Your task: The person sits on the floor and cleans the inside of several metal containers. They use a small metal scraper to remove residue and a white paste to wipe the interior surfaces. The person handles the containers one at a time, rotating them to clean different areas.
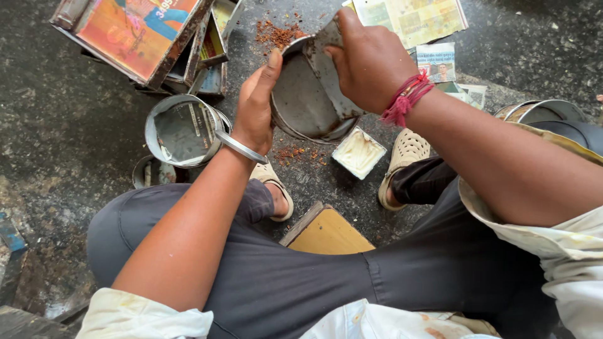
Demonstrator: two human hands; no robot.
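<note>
The round metal tin [308, 94] is sitting tilted between your two hands, held above the dark floor [69, 132], just ahead of your knees and over a scatter of reddish flakes [276, 32]. Its open mouth is facing up and back toward you, so you are looking straight into its grey inside; its axis is running from the mouth near you down and away toward the floor. Your left hand [254, 107] is cupping the tin's left wall, thumb lying up along the rim and the fingers wrapped out of sight behind, so they are clamped on the tin from that side. Your right hand [367, 59] is coming in from the upper right and pinching a flat metal sheet [330, 72], fingers closed on its upper end. The sheet's long axis is running from the far rim, at top, diagonally down to the near right part of the rim, and its lower end is dipping inside the tin. Both hands are touching the work, the right one being the one on the sheet. I cannot tell whether the sheet's lower edge is touching the tin's bottom.

Just below the tin a small square tub of pale paste [358, 152] is resting on the floor beside your right sandal [402, 157]. An empty tin [184, 130] is lying to the left of your left wrist, and flattened printed cans [141, 37] are piled beyond it.
</note>
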